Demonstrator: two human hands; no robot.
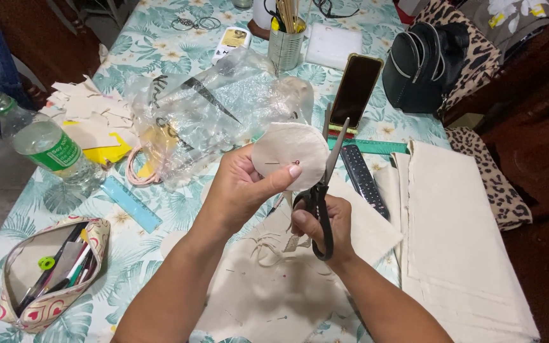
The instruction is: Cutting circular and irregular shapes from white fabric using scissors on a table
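One cloth round (290,151) — left hand's (244,184) grip.

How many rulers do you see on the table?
2. A light blue ruler lies left of the left hand, near the plastic bottle. A green ruler lies below the phone, partly covered. Others may be hidden under the plastic bag.
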